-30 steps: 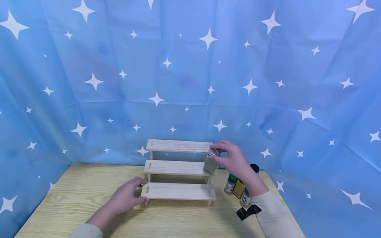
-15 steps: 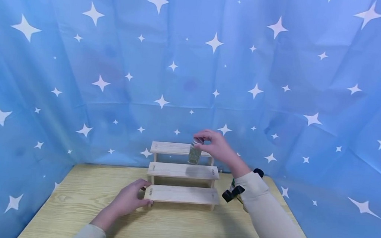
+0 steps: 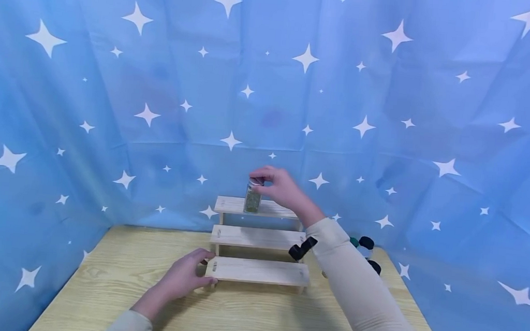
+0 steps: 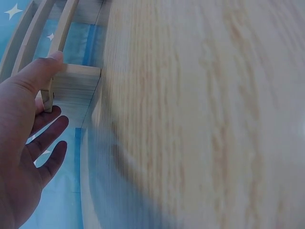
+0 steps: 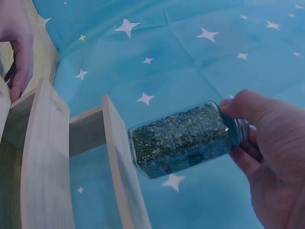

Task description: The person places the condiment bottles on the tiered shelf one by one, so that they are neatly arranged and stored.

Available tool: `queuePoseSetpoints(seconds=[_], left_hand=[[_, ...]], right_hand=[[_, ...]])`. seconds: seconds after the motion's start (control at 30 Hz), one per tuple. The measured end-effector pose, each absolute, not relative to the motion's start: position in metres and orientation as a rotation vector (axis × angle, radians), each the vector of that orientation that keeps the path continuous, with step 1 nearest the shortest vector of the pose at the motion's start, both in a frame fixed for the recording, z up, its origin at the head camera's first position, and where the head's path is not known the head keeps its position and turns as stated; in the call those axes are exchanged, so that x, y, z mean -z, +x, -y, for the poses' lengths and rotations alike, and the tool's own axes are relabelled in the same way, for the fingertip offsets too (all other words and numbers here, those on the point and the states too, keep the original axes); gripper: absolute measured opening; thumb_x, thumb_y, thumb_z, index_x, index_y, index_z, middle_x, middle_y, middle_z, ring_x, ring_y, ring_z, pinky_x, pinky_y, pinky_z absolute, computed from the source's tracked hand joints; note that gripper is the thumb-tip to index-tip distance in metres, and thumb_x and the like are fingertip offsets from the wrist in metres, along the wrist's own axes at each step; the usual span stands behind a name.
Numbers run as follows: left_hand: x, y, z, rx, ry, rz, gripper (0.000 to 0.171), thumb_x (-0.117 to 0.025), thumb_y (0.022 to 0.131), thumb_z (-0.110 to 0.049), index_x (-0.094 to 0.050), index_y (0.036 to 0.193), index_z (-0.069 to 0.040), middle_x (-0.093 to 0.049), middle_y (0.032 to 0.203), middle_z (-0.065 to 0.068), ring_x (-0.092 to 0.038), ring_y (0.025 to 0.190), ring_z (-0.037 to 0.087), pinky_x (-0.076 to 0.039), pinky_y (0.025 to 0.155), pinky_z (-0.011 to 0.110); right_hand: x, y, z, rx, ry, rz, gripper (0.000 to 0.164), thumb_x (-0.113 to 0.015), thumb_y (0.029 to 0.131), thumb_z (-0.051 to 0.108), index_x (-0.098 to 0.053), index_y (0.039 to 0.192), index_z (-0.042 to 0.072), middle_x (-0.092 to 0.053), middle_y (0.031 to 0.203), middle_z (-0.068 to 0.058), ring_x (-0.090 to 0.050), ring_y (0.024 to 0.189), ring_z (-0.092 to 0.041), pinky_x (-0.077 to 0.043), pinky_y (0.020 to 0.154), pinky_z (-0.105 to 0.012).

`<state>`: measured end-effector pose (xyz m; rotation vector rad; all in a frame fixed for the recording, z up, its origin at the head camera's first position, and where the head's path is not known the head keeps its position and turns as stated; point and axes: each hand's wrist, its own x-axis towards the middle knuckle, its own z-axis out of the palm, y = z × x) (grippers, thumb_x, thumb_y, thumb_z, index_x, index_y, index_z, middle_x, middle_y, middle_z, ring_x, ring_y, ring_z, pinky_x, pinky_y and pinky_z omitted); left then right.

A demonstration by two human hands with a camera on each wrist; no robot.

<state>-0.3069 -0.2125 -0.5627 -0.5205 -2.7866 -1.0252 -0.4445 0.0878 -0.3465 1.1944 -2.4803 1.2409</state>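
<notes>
A three-step wooden display rack (image 3: 256, 271) stands on the table. My left hand (image 3: 183, 274) grips the left end of its lowest step; in the left wrist view the thumb lies along the step's front edge and the other fingers are behind. My right hand (image 3: 281, 192) pinches a glass spice jar (image 3: 252, 201) by its metal lid. Green dried flakes fill the jar (image 5: 178, 140) in the right wrist view. The jar is upright at the top step (image 3: 231, 204), left of its middle. Whether its base touches the wood I cannot tell.
Several more spice jars (image 3: 366, 248) with dark and green caps stand right of the rack, partly hidden by my right sleeve (image 3: 354, 281). A blue star-patterned curtain (image 3: 271, 83) hangs close behind the rack. Wood-grained tabletop (image 3: 243, 319) lies in front.
My right hand has carried the spice jar left and up, from the right end of the middle step to the top step. My left hand keeps its hold on the rack.
</notes>
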Motion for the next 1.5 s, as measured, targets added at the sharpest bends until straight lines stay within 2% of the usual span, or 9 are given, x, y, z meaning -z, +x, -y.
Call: queuePoseSetpoints(seconds=[0.2,0.33,0.63,0.83,1.07,1.2,1.37,1.5], left_hand=[[0.564,-0.307,0.211,1.016,-0.525,2.784,0.071,-0.096,0.088,-0.04,-0.068,0.146,-0.012,-0.069,0.138,-0.002,-0.07,0.12,0.024,-0.058,0.103,0.053],[0.564,-0.308,0.211,1.027,-0.537,2.78,0.071,-0.096,0.088,-0.038,-0.067,0.147,-0.011,-0.07,0.138,-0.001,-0.07,0.12,0.025,-0.058,0.103,0.054],[0.565,-0.309,0.214,1.017,-0.522,2.791,0.072,-0.096,0.087,-0.038,-0.067,0.148,-0.012,-0.069,0.14,0.0,-0.07,0.12,0.025,-0.058,0.103,0.055],[0.565,-0.309,0.213,1.038,-0.507,2.805,0.072,-0.096,0.088,-0.038,-0.067,0.149,-0.013,-0.069,0.14,-0.001,-0.069,0.121,0.025,-0.058,0.104,0.054],[0.565,-0.309,0.213,1.048,-0.499,2.796,0.072,-0.096,0.088,-0.037,-0.067,0.147,-0.008,-0.069,0.139,0.001,-0.069,0.119,0.024,-0.058,0.101,0.052],[0.565,-0.308,0.213,1.055,-0.498,2.802,0.071,-0.096,0.089,-0.036,-0.066,0.148,-0.009,-0.069,0.139,0.0,-0.069,0.119,0.023,-0.058,0.101,0.052],[0.564,-0.308,0.212,1.062,-0.476,2.793,0.073,-0.097,0.087,-0.034,-0.066,0.148,-0.009,-0.069,0.139,0.001,-0.07,0.119,0.025,-0.058,0.103,0.054],[0.566,-0.309,0.212,1.066,-0.467,2.794,0.072,-0.097,0.087,-0.033,-0.067,0.148,-0.01,-0.069,0.14,0.001,-0.07,0.119,0.024,-0.058,0.104,0.053]], right_hand=[[0.344,-0.456,-0.067,-1.302,1.22,2.444,0.035,-0.078,0.102,0.002,-0.076,0.137,0.001,-0.072,0.124,-0.009,-0.066,0.111,-0.024,-0.056,0.105,-0.048],[0.344,-0.461,-0.054,-1.308,1.226,2.443,0.035,-0.077,0.102,-0.001,-0.074,0.137,-0.005,-0.072,0.125,-0.013,-0.065,0.11,-0.026,-0.057,0.104,-0.044],[0.354,-0.469,-0.031,-1.311,1.199,2.478,0.034,-0.075,0.103,-0.001,-0.074,0.137,-0.006,-0.072,0.127,-0.014,-0.066,0.113,-0.027,-0.058,0.1,-0.039],[0.363,-0.47,-0.027,-1.399,1.167,2.498,0.036,-0.074,0.104,-0.001,-0.072,0.14,-0.006,-0.071,0.13,-0.015,-0.067,0.118,-0.028,-0.058,0.103,-0.037],[0.368,-0.467,-0.025,-1.433,1.132,2.479,0.04,-0.074,0.104,0.001,-0.07,0.143,-0.005,-0.07,0.136,-0.015,-0.067,0.124,-0.03,-0.057,0.107,-0.038],[0.372,-0.463,-0.028,-1.577,1.066,2.457,0.05,-0.076,0.104,0.006,-0.063,0.152,-0.001,-0.068,0.145,-0.014,-0.065,0.133,-0.031,-0.054,0.113,-0.04],[0.378,-0.459,-0.043,-1.744,0.934,2.379,0.061,-0.083,0.102,0.015,-0.059,0.158,0.006,-0.064,0.154,-0.013,-0.058,0.143,-0.034,-0.045,0.123,-0.045],[0.383,-0.454,-0.064,-1.781,0.88,2.333,0.064,-0.082,0.102,0.014,-0.056,0.16,0.006,-0.061,0.156,-0.019,-0.055,0.145,-0.041,-0.043,0.123,-0.053]])
